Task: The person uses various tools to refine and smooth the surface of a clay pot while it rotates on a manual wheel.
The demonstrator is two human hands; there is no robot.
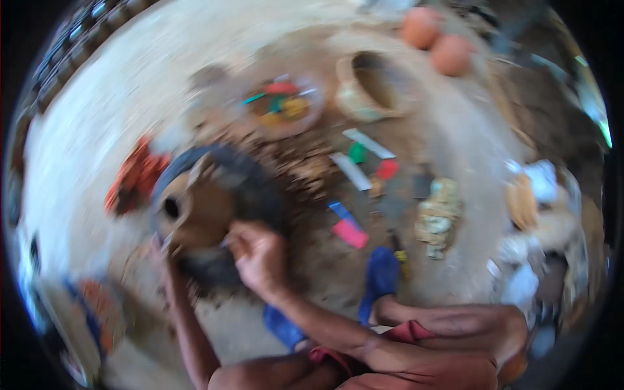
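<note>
Centrally left of the view, a brown clay vessel (pixel 211 211) with a dark round mouth rests tilted on a dark round base (pixel 257 175), its mouth facing left. At the vessel's lower left is the left hand (pixel 162 252); blur hides its fingers, so whether they grip the clay or lie open against it cannot be told. Close to the vessel's lower right side is the right hand (pixel 260 257), its fingers bent toward the thumb; whether they are closed on anything cannot be told.

An orange-red cloth (pixel 138 174) lies just left of the base, and brown clay crumbs (pixel 302 162) are scattered to its right. Beyond these stand a shallow bowl (pixel 317 107) of coloured pieces and an oval basin (pixel 348 97). Two pale strips (pixel 351 171) lie near a green piece (pixel 357 153) and a red one. Farther back sit two round terracotta pots (pixel 452 55), side by side. Blue slippers (pixel 379 276) cover the person's feet.
</note>
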